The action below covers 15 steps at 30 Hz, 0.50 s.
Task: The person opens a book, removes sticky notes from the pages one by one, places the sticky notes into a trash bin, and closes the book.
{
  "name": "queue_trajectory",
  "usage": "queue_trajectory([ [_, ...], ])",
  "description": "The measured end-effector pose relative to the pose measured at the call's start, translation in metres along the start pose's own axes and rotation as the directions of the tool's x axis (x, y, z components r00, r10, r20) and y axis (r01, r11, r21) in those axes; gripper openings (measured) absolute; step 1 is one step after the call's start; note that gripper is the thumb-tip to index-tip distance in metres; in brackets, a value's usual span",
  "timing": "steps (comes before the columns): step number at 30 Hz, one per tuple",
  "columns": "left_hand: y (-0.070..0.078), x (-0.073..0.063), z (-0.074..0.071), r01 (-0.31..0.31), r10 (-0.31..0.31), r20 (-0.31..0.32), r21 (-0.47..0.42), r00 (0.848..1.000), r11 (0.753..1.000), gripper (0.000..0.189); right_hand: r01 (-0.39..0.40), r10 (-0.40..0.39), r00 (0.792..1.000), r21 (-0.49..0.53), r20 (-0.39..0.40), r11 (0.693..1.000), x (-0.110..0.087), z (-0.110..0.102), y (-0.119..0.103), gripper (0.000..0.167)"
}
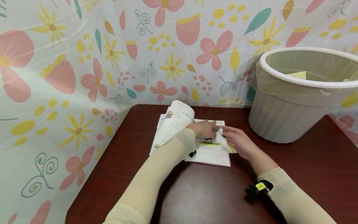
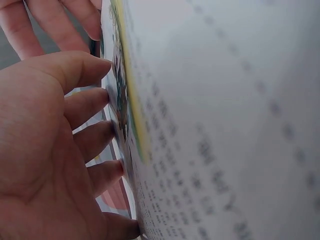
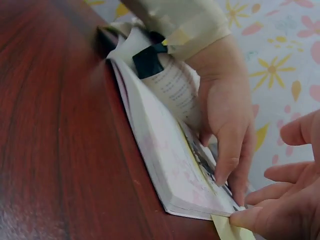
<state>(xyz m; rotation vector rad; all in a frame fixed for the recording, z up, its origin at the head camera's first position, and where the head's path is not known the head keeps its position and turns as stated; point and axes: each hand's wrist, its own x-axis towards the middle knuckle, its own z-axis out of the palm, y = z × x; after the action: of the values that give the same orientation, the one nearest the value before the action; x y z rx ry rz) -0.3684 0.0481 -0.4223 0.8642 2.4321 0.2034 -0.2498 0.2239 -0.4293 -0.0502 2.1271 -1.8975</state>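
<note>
An open book (image 1: pixel 208 158) lies on the dark red table, its left-side pages (image 1: pixel 179 121) curling up. My left hand (image 1: pixel 205 128) reaches across it and rests its fingertips on the right-hand page, beside a printed picture with a yellow band. In the left wrist view the fingers (image 2: pixel 90 137) are spread and touch the paper. At the book's right edge is my right hand (image 1: pixel 241 142), fingers loosely extended; its thumb (image 3: pixel 245 218) is right at the book's corner. A yellow slip of paper (image 3: pixel 231 231) sticks out from under that edge.
A grey bin (image 1: pixel 279 115) with a white rim and a clear liner stands on the table (image 1: pixel 207 193) at the right. Yellow paper (image 1: pixel 298 75) shows inside it. A flower-patterned sheet (image 1: pixel 123 74) hangs behind the table and along its left side.
</note>
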Motion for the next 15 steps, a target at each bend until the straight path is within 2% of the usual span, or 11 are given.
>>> queue_trajectory([
  [5, 0.0, 0.003, -0.001, 0.026, -0.027, 0.013, 0.062, 1.0, 0.998, 0.059, -0.018, 0.024, 0.999, 0.16, -0.032, 0.987, 0.0, -0.008, 0.0, 0.059],
  [7, 0.001, 0.003, -0.002, 0.031, -0.032, 0.015, 0.073, 0.999, 0.997, 0.059, -0.015, 0.028, 0.998, 0.191, -0.063, 0.981, 0.0, -0.009, 0.0, 0.057],
  [11, 0.001, 0.003, -0.001, 0.024, -0.025, 0.01, 0.067, 1.0, 0.997, 0.06, 0.019, 0.011, 0.992, 0.236, -0.126, 0.972, -0.003, -0.011, 0.003, 0.052],
  [15, 0.002, 0.003, -0.001, 0.014, -0.015, 0.01, 0.055, 1.0, 0.998, 0.06, 0.066, -0.022, 0.988, 0.301, -0.15, 0.951, -0.004, -0.014, 0.005, 0.048],
])
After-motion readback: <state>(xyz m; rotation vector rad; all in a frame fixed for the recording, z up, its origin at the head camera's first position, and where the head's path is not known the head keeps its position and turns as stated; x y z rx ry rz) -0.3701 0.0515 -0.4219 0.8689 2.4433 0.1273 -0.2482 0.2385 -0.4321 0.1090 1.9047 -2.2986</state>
